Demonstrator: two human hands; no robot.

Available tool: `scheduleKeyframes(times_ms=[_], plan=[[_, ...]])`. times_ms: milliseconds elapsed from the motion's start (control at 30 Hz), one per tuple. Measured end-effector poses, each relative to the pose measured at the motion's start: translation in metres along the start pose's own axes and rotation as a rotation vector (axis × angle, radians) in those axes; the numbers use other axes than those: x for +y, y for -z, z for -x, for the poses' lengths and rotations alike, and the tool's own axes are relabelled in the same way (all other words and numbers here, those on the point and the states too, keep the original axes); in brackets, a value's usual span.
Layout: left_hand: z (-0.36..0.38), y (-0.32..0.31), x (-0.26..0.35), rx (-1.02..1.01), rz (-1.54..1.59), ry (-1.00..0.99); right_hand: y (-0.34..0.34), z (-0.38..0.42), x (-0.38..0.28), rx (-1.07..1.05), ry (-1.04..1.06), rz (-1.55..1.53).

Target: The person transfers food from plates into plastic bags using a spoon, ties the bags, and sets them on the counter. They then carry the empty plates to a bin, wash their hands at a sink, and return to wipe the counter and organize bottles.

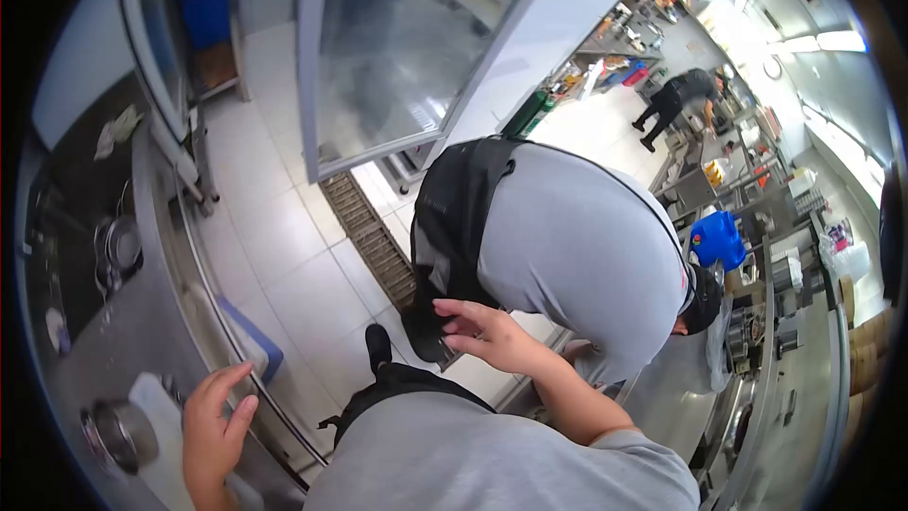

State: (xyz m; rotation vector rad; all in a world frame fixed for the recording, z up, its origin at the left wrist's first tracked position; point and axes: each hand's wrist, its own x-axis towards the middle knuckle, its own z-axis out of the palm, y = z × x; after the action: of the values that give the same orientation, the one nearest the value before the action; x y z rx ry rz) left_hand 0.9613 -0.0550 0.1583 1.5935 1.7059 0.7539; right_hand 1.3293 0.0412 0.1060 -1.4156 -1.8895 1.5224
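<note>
In the head view, the left hand (pixel 216 431) lies flat with fingers spread on the edge of a stainless-steel counter (pixel 142 322), gripping nothing. Beside its thumb lies a white rectangular plastic board (pixel 165 445), and next to that stands a small round metal cup (pixel 118 433); what is in it cannot be made out. Farther along the same counter a round steel pan (pixel 121 244) sits on a dark cooktop, its contents too dim to tell. A blue plastic handle-like piece (pixel 253 336) juts from the counter front just above the left hand.

The right hand (pixel 492 333) is raised in mid-air, fingers loosely curled and apart, holding nothing; it hovers just beside the black apron (pixel 454 218) of a co-worker in a grey shirt (pixel 586 246) who bends forward close in front, blocking the passage. Behind that person a tall glass-doored refrigerator (pixel 397 47) stands over the white tiled floor (pixel 284 237), with a metal floor drain grate (pixel 369 237) running past it. To the right a blue plastic container (pixel 717 238) rests among steel worktops. Far off, another person in dark clothes (pixel 676 99) stands at a distant bench.
</note>
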Motion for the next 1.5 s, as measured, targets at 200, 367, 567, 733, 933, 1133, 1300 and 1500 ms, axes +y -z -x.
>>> scheduleKeyframes(times_ms=[200,367,567,733,933,1133,1300,1500], plan=[[-0.176,-0.067,0.025,0.002,-0.171,-0.098,0.071,-0.084,-0.009,0.098,0.147,-0.62],[-0.356,-0.113,0.04,0.239,-0.589,-0.33,0.111,-0.154,-0.021,0.15,0.207,-0.666],[-0.54,-0.109,0.01,0.502,-1.04,-0.343,0.162,-0.212,-0.015,0.44,0.038,-0.562],[-0.583,-0.101,-0.017,0.565,-1.008,-0.373,0.196,-0.235,-0.001,0.802,-0.155,-0.55],[-0.61,-0.125,0.014,-0.166,-0.725,-0.635,0.231,-0.244,0.02,1.093,-0.225,-0.662],[-0.695,-0.207,0.0,-0.547,-0.762,-0.53,0.328,-0.251,0.048,1.124,-0.133,-0.617],[-0.779,-0.251,-0.077,-0.935,-0.805,-0.263,0.423,-0.279,0.054,0.843,-0.256,-0.262],[-0.855,-0.363,-0.023,-1.021,-0.729,-0.187,0.531,-0.327,0.124,0.226,-0.378,0.403]])
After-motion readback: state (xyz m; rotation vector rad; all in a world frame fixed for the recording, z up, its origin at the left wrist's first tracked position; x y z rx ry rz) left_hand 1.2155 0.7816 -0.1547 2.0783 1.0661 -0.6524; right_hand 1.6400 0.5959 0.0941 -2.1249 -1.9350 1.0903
